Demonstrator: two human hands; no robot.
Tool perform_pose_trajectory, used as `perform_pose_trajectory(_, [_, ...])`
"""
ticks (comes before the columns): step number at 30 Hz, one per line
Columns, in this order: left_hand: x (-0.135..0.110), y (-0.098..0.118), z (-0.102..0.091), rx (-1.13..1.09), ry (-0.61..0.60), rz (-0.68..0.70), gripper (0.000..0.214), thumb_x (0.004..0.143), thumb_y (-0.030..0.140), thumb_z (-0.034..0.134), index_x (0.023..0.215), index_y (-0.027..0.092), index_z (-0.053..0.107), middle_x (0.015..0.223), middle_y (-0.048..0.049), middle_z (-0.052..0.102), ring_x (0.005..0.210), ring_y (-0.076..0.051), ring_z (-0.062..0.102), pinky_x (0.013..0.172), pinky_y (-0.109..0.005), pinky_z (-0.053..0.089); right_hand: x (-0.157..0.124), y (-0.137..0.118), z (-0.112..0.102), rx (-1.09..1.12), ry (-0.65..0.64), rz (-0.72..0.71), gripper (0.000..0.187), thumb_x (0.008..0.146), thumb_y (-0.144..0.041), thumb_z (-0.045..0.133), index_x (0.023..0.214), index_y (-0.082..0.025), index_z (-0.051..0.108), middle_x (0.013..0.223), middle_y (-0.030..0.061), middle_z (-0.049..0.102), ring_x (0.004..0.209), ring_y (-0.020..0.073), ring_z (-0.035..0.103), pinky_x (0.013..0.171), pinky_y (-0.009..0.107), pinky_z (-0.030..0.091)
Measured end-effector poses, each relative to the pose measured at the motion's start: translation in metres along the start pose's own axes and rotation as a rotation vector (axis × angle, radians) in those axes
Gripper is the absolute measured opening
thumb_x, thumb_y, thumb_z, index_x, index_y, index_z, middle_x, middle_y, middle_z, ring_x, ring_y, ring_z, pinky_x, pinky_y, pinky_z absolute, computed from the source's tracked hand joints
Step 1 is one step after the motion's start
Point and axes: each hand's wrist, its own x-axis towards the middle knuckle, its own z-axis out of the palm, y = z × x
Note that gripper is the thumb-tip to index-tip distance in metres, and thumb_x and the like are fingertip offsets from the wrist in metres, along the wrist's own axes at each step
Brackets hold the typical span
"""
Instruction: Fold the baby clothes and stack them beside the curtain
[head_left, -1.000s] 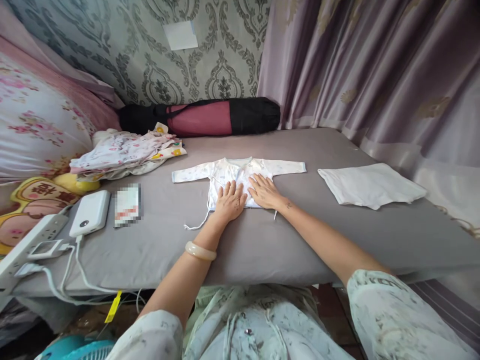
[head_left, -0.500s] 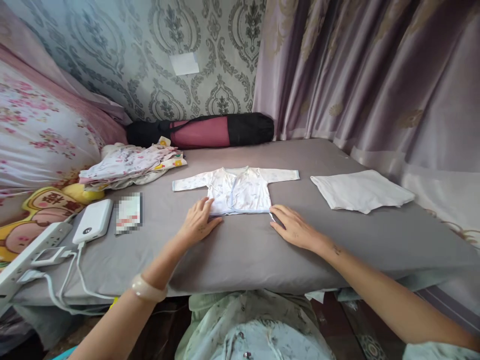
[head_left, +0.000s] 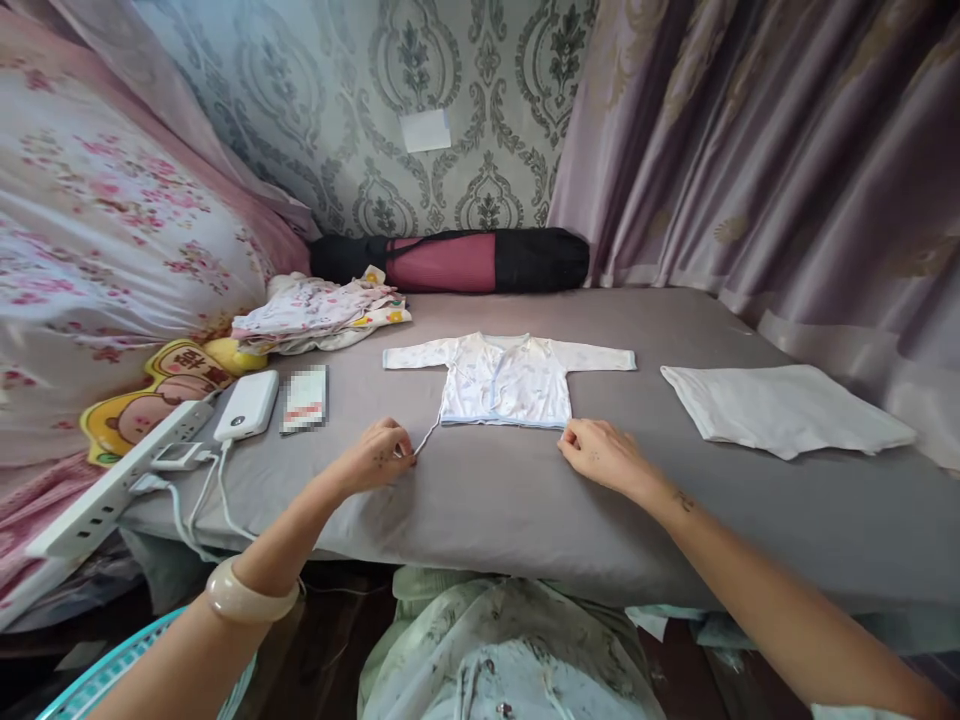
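Observation:
A small white baby shirt (head_left: 508,380) with blue trim lies flat on the grey sheet, its sleeves spread to both sides. My left hand (head_left: 381,455), left of the hem, is closed in a pinch on a thin tie string (head_left: 429,432) that runs slanting up to the shirt's lower left corner. At the lower right corner, my right hand (head_left: 602,455) has its thumb and fingers pressed together on the edge of the hem. The fingertips of the right hand partly cover that corner.
A folded white cloth (head_left: 780,405) lies to the right. On the left are a pile of clothes (head_left: 315,310), a white power bank (head_left: 247,402), a blurred packet (head_left: 304,398) and a power strip (head_left: 120,480) with cables. A red and black bag (head_left: 442,263) lies along the wall.
My left hand has left the hem, moved down and left, and drawn the tie string out. My right hand has closed on the right corner. The camera view has turned slightly left.

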Motion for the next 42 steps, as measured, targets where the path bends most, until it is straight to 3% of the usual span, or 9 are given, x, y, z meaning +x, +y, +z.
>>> perform_pose_trajectory(5, [0.014,-0.006,-0.029,0.059,-0.012,-0.267,0.012,0.071,0.030,0.054,0.068,0.020,0.060,0.068,-0.0032,0.063,0.067,-0.019,0.059,0.059,-0.027,0.041,0.020,-0.018,-0.004,0.279,-0.064,-0.091,0.019,0.083,-0.031,0.052,0.071,-0.021,0.062,0.073,0.0007,0.068,0.066,0.0141,0.058,0.055,0.023,0.033])
perform_pose_trajectory(9, [0.040,-0.008,-0.068,0.120,0.319,-0.486,0.008,0.073,0.026,0.053,0.068,0.019,0.053,0.057,-0.0009,0.060,0.061,-0.017,0.056,0.055,-0.026,0.036,0.036,-0.008,0.001,0.430,-0.046,-0.056,0.024,0.082,-0.037,0.054,0.078,-0.018,0.067,0.075,0.0006,0.069,0.069,0.0148,0.061,0.057,0.021,0.036])
perform_pose_trajectory(12, [0.071,0.008,-0.080,0.036,0.537,-0.397,0.008,0.075,0.024,0.053,0.069,0.019,0.052,0.059,-0.0008,0.060,0.064,-0.016,0.057,0.058,-0.026,0.038,0.050,0.003,0.001,0.445,0.003,0.027,0.026,0.083,-0.038,0.052,0.083,-0.017,0.069,0.076,0.0023,0.070,0.068,0.0152,0.061,0.058,0.021,0.037])
perform_pose_trajectory(14, [0.097,0.027,-0.075,-0.183,0.582,-0.215,0.011,0.077,0.028,0.054,0.073,0.018,0.052,0.067,-0.0016,0.063,0.065,-0.015,0.060,0.060,-0.026,0.042,0.060,0.009,0.000,0.441,0.037,0.091,0.027,0.084,-0.036,0.051,0.084,-0.017,0.069,0.077,0.0036,0.070,0.067,0.0151,0.061,0.058,0.022,0.037])
perform_pose_trajectory(19, [0.142,0.064,-0.036,-0.710,0.324,0.178,0.044,0.076,0.046,0.062,0.108,0.018,0.052,0.103,-0.0077,0.066,0.084,-0.017,0.066,0.069,-0.028,0.050,0.078,0.026,0.000,0.327,0.107,0.246,0.025,0.086,-0.034,0.050,0.082,-0.017,0.069,0.081,0.0061,0.072,0.073,0.0166,0.063,0.060,0.022,0.036])
perform_pose_trajectory(23, [0.137,0.045,-0.008,-0.354,0.386,-0.165,0.029,0.081,0.043,0.053,0.091,0.016,0.059,0.085,-0.0057,0.066,0.077,-0.018,0.063,0.067,-0.028,0.044,0.075,0.035,0.003,0.206,0.060,0.339,0.030,0.087,-0.038,0.048,0.082,-0.018,0.070,0.084,0.0083,0.072,0.079,0.0193,0.064,0.058,0.024,0.033])
perform_pose_trajectory(26, [0.121,0.024,0.008,0.014,0.255,-0.340,0.030,0.083,0.041,0.049,0.066,0.017,0.058,0.067,-0.0048,0.061,0.076,-0.021,0.060,0.065,-0.029,0.039,0.069,0.030,0.003,0.166,-0.012,0.344,0.036,0.086,-0.045,0.047,0.080,-0.018,0.071,0.083,0.0103,0.072,0.079,0.0209,0.065,0.056,0.025,0.030])
perform_pose_trajectory(34, [0.098,0.024,0.035,0.199,0.182,-0.279,0.046,0.081,0.055,0.047,0.052,0.020,0.055,0.067,-0.0066,0.059,0.087,-0.026,0.056,0.073,-0.031,0.038,0.052,0.012,0.002,0.065,-0.094,0.305,0.041,0.085,-0.046,0.046,0.084,-0.016,0.074,0.087,0.0164,0.072,0.081,0.0228,0.066,0.057,0.026,0.032])
perform_pose_trajectory(42, [0.091,0.021,0.033,0.262,0.143,-0.253,0.046,0.082,0.056,0.046,0.057,0.020,0.057,0.074,-0.0089,0.061,0.091,-0.027,0.058,0.082,-0.035,0.039,0.050,0.019,-0.002,0.075,-0.159,0.290,0.042,0.085,-0.049,0.045,0.073,-0.018,0.071,0.078,0.0105,0.070,0.071,0.0188,0.063,0.054,0.025,0.031])
